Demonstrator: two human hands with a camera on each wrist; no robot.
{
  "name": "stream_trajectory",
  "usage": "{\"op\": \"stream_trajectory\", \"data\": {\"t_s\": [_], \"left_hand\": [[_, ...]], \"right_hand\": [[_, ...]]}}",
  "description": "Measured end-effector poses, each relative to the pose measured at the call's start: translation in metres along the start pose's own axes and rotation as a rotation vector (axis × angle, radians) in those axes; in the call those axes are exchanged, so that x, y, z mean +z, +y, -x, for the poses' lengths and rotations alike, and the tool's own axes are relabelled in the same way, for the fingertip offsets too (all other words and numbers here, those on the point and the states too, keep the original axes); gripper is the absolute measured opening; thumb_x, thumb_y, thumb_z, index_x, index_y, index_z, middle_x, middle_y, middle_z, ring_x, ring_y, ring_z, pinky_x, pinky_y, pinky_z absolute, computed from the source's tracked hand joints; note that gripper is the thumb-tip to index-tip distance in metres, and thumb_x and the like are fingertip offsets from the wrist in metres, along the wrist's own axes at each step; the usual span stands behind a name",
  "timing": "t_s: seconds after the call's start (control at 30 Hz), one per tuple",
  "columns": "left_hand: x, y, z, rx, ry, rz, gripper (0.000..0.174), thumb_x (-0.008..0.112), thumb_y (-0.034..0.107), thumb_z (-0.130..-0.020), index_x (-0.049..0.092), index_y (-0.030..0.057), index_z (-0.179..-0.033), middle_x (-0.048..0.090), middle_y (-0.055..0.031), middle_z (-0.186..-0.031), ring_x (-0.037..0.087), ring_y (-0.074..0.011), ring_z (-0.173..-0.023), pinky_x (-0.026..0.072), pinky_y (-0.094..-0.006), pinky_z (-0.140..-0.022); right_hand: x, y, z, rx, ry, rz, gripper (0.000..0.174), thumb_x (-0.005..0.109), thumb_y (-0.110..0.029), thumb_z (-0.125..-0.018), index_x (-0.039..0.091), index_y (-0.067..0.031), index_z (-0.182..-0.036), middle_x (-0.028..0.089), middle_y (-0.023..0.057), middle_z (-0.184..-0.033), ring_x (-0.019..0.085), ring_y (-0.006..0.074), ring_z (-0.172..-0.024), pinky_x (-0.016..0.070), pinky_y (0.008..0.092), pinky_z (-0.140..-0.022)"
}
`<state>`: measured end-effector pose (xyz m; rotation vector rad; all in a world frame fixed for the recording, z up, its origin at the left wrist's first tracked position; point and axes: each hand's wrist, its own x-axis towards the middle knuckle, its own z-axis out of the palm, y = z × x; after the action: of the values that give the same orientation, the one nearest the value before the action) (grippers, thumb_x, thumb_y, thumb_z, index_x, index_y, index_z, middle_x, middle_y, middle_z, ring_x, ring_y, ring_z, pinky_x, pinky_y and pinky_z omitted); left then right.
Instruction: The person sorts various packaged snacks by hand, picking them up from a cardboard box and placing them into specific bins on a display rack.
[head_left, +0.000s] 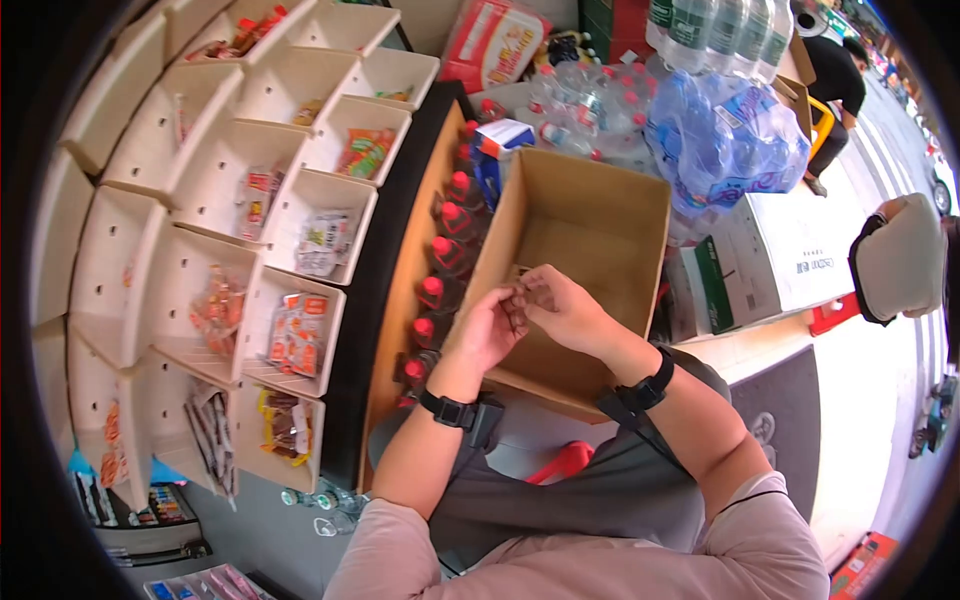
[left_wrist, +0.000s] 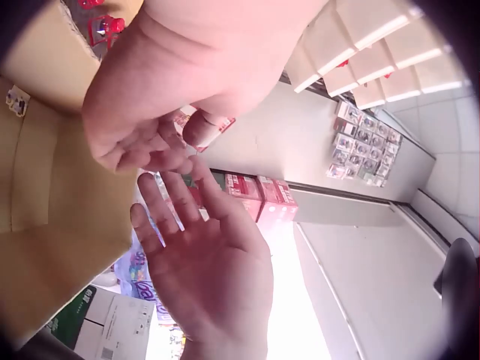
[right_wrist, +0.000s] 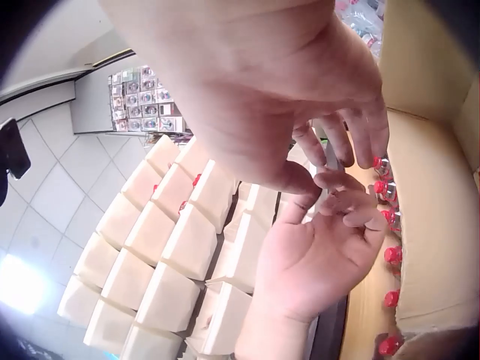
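My left hand [head_left: 488, 330] is palm up over the near left part of a cardboard box [head_left: 610, 205], its fingers loosely curled. Facing it, my right hand [head_left: 565, 310] comes in from the other side, and the fingertips of both overlap in the head view. The left wrist view shows the right palm [left_wrist: 214, 274] bare, with its fingers nearly straight. In the right wrist view the left palm [right_wrist: 315, 259] is bare too. A red-and-white patch [left_wrist: 223, 126] shows beside the left thumb; whether it is held, I cannot tell.
Tiered cream bins [head_left: 325, 225] with packaged snacks stand to the left. Red-capped bottles [head_left: 452, 218] line the box's left side. Beyond it are wrapped water bottles [head_left: 725, 135]; a white carton [head_left: 780, 260] stands on the right. Other people are by the street.
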<state>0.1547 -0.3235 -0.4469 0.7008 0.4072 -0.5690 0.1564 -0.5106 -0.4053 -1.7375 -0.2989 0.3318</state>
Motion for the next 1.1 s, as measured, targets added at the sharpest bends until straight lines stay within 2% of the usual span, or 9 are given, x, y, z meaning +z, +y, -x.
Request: {"op": "stream_trajectory", "data": {"t_s": [0.07, 0.1, 0.2, 0.3, 0.4, 0.5, 0.6, 0.9, 1.1], "left_hand": [[0.005, 0.002, -0.008, 0.033, -0.014, -0.055, 0.012, 0.058, 0.021, -0.099, 0.066, 0.0124, -0.097, 0.067, 0.0037, -0.085, 0.062, -0.0109, -0.078, 0.0460, -0.0275, -0.074], [0.001, 0.003, -0.013, 0.030, -0.043, -0.066, 0.012, 0.059, 0.022, -0.098, 0.066, 0.0127, -0.098, 0.068, 0.0032, -0.088, 0.062, -0.0105, -0.079, 0.0456, -0.0273, -0.074], [-0.013, 0.004, -0.023, 0.041, -0.041, -0.051, 0.013, 0.058, 0.020, -0.098, 0.067, 0.0107, -0.101, 0.070, -0.0008, -0.093, 0.062, -0.0132, -0.080, 0.0451, -0.0280, -0.073], [-0.007, 0.008, -0.020, 0.110, 0.057, -0.091, 0.018, 0.056, 0.018, -0.098, 0.066, 0.0081, -0.109, 0.071, -0.0044, -0.100, 0.063, -0.0164, -0.085, 0.0471, -0.0295, -0.077], [0.004, 0.013, -0.015, 0.151, 0.110, -0.073, 0.024, 0.054, 0.017, -0.098, 0.064, 0.0069, -0.118, 0.070, -0.0065, -0.110, 0.064, -0.0187, -0.092, 0.0491, -0.0321, -0.084], [-0.001, 0.015, -0.016, 0.095, 0.071, -0.018, 0.021, 0.055, 0.017, -0.098, 0.066, 0.0116, -0.115, 0.072, -0.0039, -0.114, 0.065, -0.0168, -0.092, 0.0477, -0.0309, -0.082], [-0.002, 0.014, -0.013, 0.112, 0.066, -0.030, 0.029, 0.053, 0.018, -0.097, 0.062, 0.0073, -0.123, 0.068, -0.0052, -0.118, 0.064, -0.0192, -0.097, 0.0485, -0.0343, -0.092], [-0.005, 0.010, -0.008, 0.121, 0.020, -0.046, 0.029, 0.053, 0.018, -0.098, 0.062, 0.0080, -0.123, 0.069, -0.0052, -0.116, 0.065, -0.0177, -0.096, 0.0490, -0.0341, -0.092], [-0.006, 0.008, -0.011, 0.121, 0.047, -0.040, 0.028, 0.052, 0.017, -0.099, 0.063, 0.0073, -0.123, 0.069, -0.0065, -0.118, 0.066, -0.0179, -0.095, 0.0505, -0.0346, -0.091]], "right_hand": [[0.000, 0.005, -0.003, -0.076, 0.035, 0.062, 0.035, 0.065, -0.007, -0.089, 0.054, -0.0005, -0.121, 0.062, 0.0195, -0.116, 0.064, 0.0303, -0.111, 0.0518, 0.0382, -0.095], [-0.001, 0.003, -0.004, -0.071, 0.033, 0.100, 0.036, 0.063, -0.005, -0.087, 0.054, -0.0017, -0.121, 0.061, 0.0203, -0.116, 0.062, 0.0366, -0.113, 0.0514, 0.0407, -0.096], [-0.002, 0.001, -0.006, -0.124, 0.087, 0.280, 0.036, 0.061, -0.004, -0.086, 0.054, -0.0021, -0.121, 0.061, 0.0218, -0.118, 0.060, 0.0406, -0.115, 0.0505, 0.0441, -0.098], [-0.004, 0.000, -0.008, -0.122, 0.095, 0.345, 0.039, 0.061, -0.005, -0.085, 0.054, -0.0026, -0.124, 0.059, 0.0234, -0.123, 0.058, 0.0438, -0.117, 0.0496, 0.0470, -0.099], [-0.003, -0.005, -0.010, -0.088, 0.093, 0.365, 0.042, 0.062, -0.005, -0.085, 0.054, -0.0036, -0.127, 0.059, 0.0237, -0.125, 0.058, 0.0439, -0.118, 0.0495, 0.0473, -0.100], [0.001, 0.000, -0.013, -0.112, 0.086, 0.372, 0.046, 0.062, -0.005, -0.085, 0.054, -0.0049, -0.130, 0.059, 0.0234, -0.126, 0.058, 0.0437, -0.118, 0.0495, 0.0472, -0.100], [0.004, 0.000, -0.014, -0.145, 0.084, 0.386, 0.045, 0.063, -0.006, -0.085, 0.055, -0.0057, -0.129, 0.060, 0.0227, -0.124, 0.058, 0.0429, -0.117, 0.0492, 0.0470, -0.100], [0.008, 0.000, -0.013, -0.171, 0.054, 0.384, 0.045, 0.062, -0.005, -0.083, 0.057, -0.0062, -0.128, 0.062, 0.0206, -0.122, 0.058, 0.0410, -0.118, 0.0476, 0.0468, -0.103], [0.012, -0.005, -0.012, -0.132, 0.059, 0.406, 0.042, 0.061, -0.005, -0.084, 0.058, -0.0061, -0.126, 0.061, 0.0208, -0.123, 0.060, 0.0412, -0.115, 0.0504, 0.0465, -0.099]]}}
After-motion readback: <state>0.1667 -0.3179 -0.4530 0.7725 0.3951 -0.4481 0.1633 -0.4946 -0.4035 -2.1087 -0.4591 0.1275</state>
